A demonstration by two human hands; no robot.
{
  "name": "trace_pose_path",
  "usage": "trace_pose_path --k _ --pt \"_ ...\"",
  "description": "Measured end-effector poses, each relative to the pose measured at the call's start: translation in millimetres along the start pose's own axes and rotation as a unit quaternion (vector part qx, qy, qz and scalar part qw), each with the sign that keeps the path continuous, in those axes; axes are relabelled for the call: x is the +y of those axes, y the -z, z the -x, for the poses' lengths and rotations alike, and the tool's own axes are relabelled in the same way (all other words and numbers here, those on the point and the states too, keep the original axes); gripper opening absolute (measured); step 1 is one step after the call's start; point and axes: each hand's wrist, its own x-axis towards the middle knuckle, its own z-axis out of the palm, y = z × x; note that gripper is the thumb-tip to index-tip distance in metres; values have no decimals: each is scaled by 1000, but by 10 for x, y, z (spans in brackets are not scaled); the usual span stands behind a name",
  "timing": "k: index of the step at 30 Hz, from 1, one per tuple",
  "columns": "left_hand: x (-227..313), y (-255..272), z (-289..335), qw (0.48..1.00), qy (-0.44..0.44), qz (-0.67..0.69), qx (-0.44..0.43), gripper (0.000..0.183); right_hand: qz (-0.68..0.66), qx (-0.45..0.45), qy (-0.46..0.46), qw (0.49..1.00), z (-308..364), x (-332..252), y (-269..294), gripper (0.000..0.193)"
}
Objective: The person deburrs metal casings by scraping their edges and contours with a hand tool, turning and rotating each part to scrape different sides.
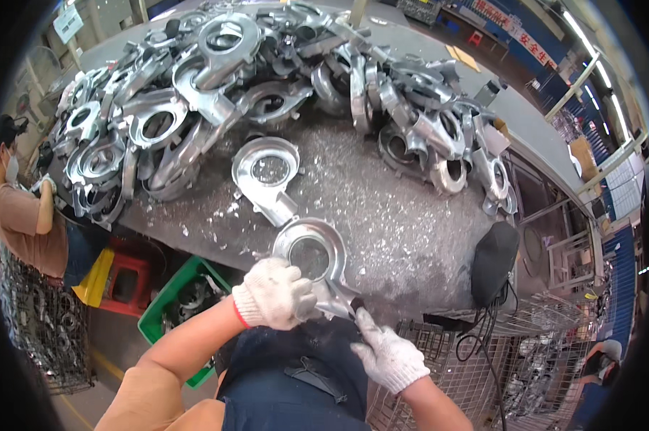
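Note:
A silvery cast-metal blower housing (334, 243), with a round opening and a short outlet neck, lies at the near table edge in front of me. My left hand (275, 293), in a white knit glove, is closed at the lower left of its ring and neck. What its curled fingers press on is partly hidden. My right hand (390, 357), gloved alike, has its fingers apart, with the index fingertip at the outlet's end, where a small dark patch shows. Just beyond lies a second housing (247, 176), neck toward me.
Many similar housings (227, 43) are heaped along the far side of the grey table (403, 237), which is strewn with metal flakes. A green crate (150, 316) stands lower left, a black rounded object (494, 262) with cables at right. Wire cages flank me; a co-worker (30, 215) is at left.

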Motion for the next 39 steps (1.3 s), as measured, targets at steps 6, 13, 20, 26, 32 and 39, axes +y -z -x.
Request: trace_pose_path --k 6,13,20,26,32,39 --pt "219 -93 -91 997 38 -20 60 31 4 -17 -33 999 128 -157 80 81" --pt "381 -192 -100 993 66 -26 96 27 -1 -4 -36 999 253 -292 273 82" --pt "413 -211 -108 994 42 -15 98 23 42 1 -18 999 -128 -354 451 75" --pt "422 -241 -100 992 45 -24 114 20 45 -13 0 999 -210 -315 685 75" --pt "393 -283 -67 993 43 -12 111 21 61 -19 -9 998 -279 -312 769 76" --pt "334 -363 34 992 50 20 111 25 58 2 38 998 -433 -299 723 72"
